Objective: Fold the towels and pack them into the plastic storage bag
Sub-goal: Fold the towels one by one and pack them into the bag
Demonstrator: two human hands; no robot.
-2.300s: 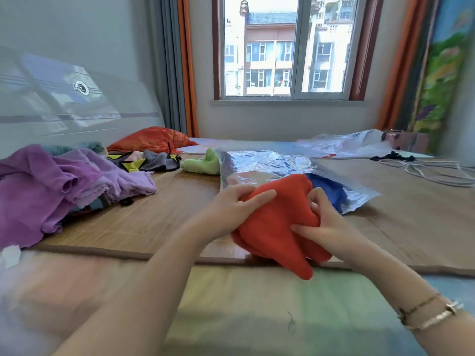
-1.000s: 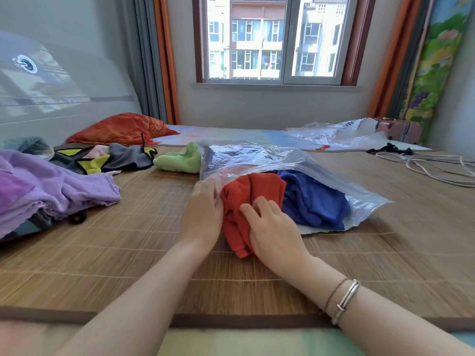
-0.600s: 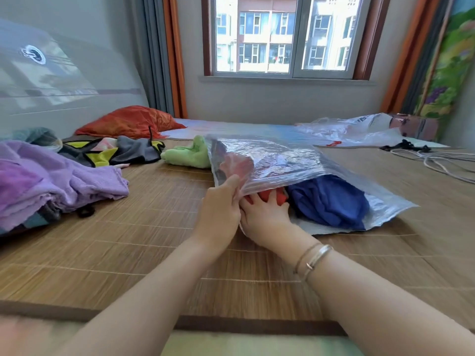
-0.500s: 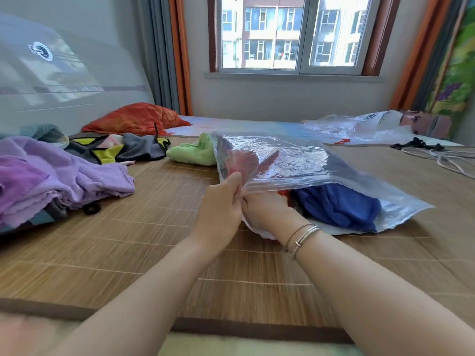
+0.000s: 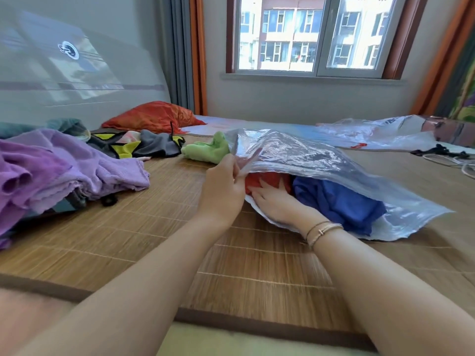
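A clear plastic storage bag [image 5: 321, 158] lies on the bamboo mat [image 5: 154, 240], its mouth facing me. My left hand [image 5: 223, 188] pinches the bag's upper lip and holds it lifted. My right hand [image 5: 276, 201] lies inside the mouth with fingers stretched against the red towel [image 5: 267, 179], which sits in the bag. A blue towel [image 5: 339, 201] lies inside to the right of the red one. A purple towel [image 5: 64, 173] is heaped at the left, and a green towel [image 5: 208, 151] lies behind the bag.
Grey-and-yellow clothes [image 5: 136, 146] and an orange cloth [image 5: 154, 116] lie at the back left. Another plastic bag [image 5: 380, 132] and a coil of cords [image 5: 452, 158] sit at the back right. The mat's front edge [image 5: 231, 322] runs below my arms.
I carried the folded red towel to the bag and pushed it inside. My left hand took the bag's lip and raised it; my right hand went in after the towel.
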